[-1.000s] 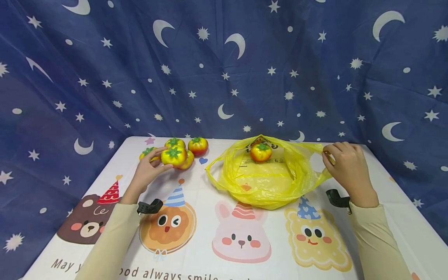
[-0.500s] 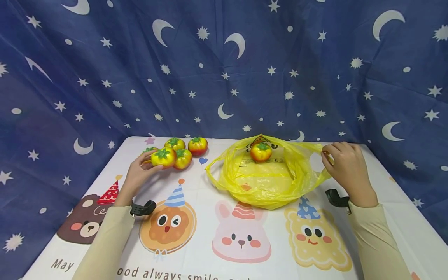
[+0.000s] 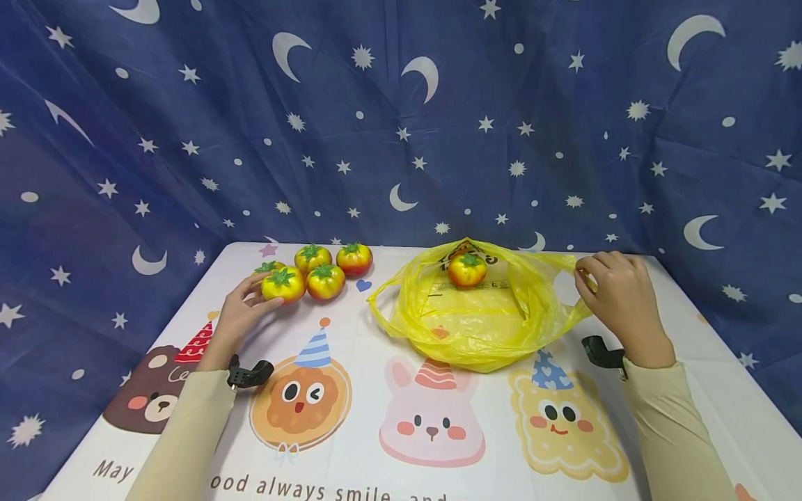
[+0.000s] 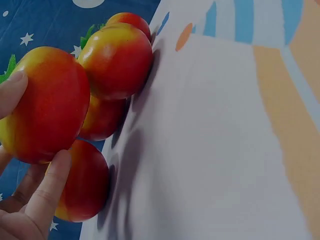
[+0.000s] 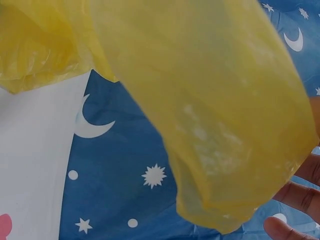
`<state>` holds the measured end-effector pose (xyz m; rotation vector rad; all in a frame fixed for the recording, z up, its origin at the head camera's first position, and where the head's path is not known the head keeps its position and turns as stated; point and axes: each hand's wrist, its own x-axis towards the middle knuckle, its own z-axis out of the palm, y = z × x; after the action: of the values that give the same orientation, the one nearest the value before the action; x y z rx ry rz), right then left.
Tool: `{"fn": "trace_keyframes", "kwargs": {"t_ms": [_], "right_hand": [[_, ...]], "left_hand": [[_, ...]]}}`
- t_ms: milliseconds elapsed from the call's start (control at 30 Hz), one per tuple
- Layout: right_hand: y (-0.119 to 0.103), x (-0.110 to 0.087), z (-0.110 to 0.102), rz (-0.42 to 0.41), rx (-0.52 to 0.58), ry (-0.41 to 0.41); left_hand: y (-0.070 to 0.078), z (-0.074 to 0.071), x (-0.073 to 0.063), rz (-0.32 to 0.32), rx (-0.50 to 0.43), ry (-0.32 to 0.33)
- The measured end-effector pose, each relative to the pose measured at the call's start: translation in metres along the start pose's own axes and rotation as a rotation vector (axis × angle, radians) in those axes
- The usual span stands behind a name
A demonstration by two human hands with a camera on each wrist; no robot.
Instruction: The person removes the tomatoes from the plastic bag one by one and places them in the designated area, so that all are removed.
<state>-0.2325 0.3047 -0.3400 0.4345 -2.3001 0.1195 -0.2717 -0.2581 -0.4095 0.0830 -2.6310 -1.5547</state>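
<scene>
In the head view my left hand (image 3: 241,313) holds a yellow-red tomato (image 3: 284,284) with a green leafy top. Thumb and fingers lie on opposite sides of this tomato (image 4: 50,105) in the left wrist view, where it stands off the tablecloth. Right behind it are more tomatoes (image 3: 326,282), one partly hidden by the left hand. My right hand (image 3: 617,296) pinches the right handle of a yellow plastic bag (image 3: 479,323). The bag lies with its mouth spread wide, and one tomato (image 3: 466,270) sits inside. Handle plastic (image 5: 215,115) fills much of the right wrist view.
A white tablecloth (image 3: 363,390) with printed cartoon figures covers the table. Behind it hangs a dark blue curtain (image 3: 351,104) with moons and stars. The bag's left handle loop (image 3: 383,313) lies loose toward the tomatoes.
My left hand has moved left and slightly toward me with the tomato, uncovering more of the tomato beside it. The right hand and the bag have stayed nearly still.
</scene>
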Motion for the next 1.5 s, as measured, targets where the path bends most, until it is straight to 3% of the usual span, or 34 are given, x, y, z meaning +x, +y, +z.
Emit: {"fn": "trace_keyframes", "kwargs": {"t_ms": [233,533,867,1200,1500], "right_hand": [[0.000,0.001,0.000,0.000,-0.003,-0.006],[0.001,0.001,0.001,-0.003,0.001,-0.001],[0.001,0.000,0.001,-0.009,0.007,0.004],[0.000,-0.001,0.001,-0.007,0.005,0.004],[0.001,-0.001,0.001,0.007,-0.001,-0.007]], "left_hand": [[-0.004,0.000,0.000,-0.062,-0.018,0.002],[-0.008,0.003,0.001,-0.133,-0.014,-0.044],[-0.015,0.006,0.002,-0.139,0.013,-0.067],[-0.014,0.007,-0.003,-0.189,0.014,-0.089],[-0.014,0.007,-0.001,-0.179,0.004,-0.094]]}}
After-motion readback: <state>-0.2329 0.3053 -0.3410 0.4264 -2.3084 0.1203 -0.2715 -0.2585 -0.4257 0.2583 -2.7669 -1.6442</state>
